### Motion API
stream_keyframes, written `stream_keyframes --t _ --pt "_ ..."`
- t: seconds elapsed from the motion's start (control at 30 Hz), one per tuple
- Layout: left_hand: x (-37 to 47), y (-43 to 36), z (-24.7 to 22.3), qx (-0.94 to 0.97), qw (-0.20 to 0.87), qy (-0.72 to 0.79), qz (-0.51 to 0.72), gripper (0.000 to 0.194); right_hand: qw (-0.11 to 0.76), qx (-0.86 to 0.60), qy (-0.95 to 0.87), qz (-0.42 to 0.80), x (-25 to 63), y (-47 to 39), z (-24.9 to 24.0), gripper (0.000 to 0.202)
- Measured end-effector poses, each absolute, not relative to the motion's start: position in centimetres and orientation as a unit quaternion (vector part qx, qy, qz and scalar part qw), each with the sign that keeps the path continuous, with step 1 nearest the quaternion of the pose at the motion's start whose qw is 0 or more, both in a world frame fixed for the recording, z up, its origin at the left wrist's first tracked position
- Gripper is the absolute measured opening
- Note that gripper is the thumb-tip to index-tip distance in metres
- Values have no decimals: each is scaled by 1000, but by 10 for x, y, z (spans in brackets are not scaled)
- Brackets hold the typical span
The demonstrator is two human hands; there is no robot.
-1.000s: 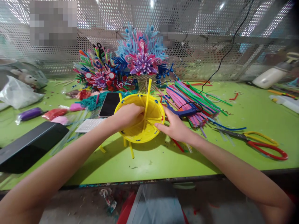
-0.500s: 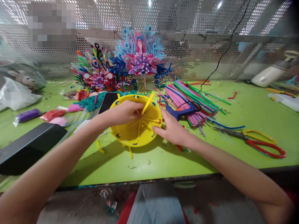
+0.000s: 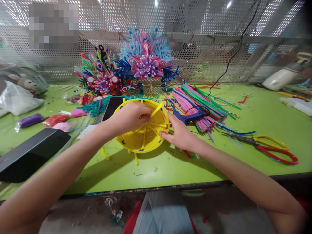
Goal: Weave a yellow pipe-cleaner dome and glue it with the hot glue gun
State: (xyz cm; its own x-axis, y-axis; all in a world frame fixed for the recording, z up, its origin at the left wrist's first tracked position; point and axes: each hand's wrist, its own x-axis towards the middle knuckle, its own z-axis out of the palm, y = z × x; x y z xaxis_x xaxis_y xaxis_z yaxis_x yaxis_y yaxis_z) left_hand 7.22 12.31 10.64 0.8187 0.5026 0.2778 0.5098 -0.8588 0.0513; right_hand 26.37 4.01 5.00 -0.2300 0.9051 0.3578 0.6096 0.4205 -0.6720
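Observation:
A yellow bowl-shaped basket (image 3: 136, 143), ribbed inside and dotted with small blue bits near its rim, is tilted toward me above the green table. My right hand (image 3: 179, 131) grips its right rim, thumb inside and fingers behind the wall. My left hand (image 3: 134, 113) reaches into the basket from the left with its fingers curled. A yellow fuzzy strip (image 3: 156, 110), like a pipe cleaner, runs from the left fingertips up to the right rim; the pinch itself is partly hidden. Loose yellow ends hang below the basket.
Right of the basket lie a blue glue gun (image 3: 188, 117), a bundle of coloured pipe cleaners (image 3: 195, 97) and scissors (image 3: 262, 146). A dark box (image 3: 34, 151) sits at left. Behind stand colourful pipe-cleaner headdresses (image 3: 147, 58) before a perforated metal screen (image 3: 209, 61).
My left hand has turned and shifted slightly inside the basket. The yellow strip's upper end has dipped down and to the right. My right hand stays on the rim.

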Motion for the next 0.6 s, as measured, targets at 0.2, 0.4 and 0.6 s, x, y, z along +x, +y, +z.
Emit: stream_keyframes --t 0.2,0.4,0.6 --pt "73 125 97 -935 19 -327 -140 13 372 -515 -748 190 264 42 50 56" --pt "55 105 92 -924 89 -368 -54 25 369 -563 -732 100 262 45 57 42" --pt "45 77 87 -934 102 -343 11 37 355 -564 -745 30 258 36 65 49"
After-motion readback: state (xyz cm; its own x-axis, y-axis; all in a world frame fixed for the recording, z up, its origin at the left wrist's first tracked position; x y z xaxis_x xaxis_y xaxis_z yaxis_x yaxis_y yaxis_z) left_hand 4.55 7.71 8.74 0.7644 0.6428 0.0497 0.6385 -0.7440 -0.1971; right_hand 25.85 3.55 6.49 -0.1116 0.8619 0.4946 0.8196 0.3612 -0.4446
